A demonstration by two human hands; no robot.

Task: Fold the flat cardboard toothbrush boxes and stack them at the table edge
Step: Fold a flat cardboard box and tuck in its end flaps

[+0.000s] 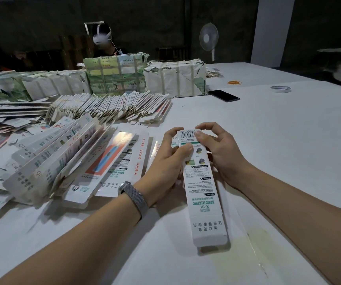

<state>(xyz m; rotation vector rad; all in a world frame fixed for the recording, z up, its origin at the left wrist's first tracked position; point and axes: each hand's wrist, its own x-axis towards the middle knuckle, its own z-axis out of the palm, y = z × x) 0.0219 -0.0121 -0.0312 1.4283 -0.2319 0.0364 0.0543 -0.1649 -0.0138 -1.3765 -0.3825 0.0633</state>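
Note:
A long white toothbrush box (203, 194) with green lettering and a barcode at its far end lies lengthwise in front of me, held above the table. My left hand (168, 161) grips its left side, thumb pressed on the printed face. My right hand (216, 149) holds the far end, thumb and fingers pinching by the barcode. To the left lies a leaning heap of flat boxes (58, 159). One flat box (112, 161) with an orange panel lies face up beside it.
A long fanned row of flat boxes (112, 108) runs behind the heap. Taped paper bundles (173, 79) stand further back. A black phone (224, 95), a tape roll (280, 89) and a fan (208, 38) sit far right. A person sits behind the bundles.

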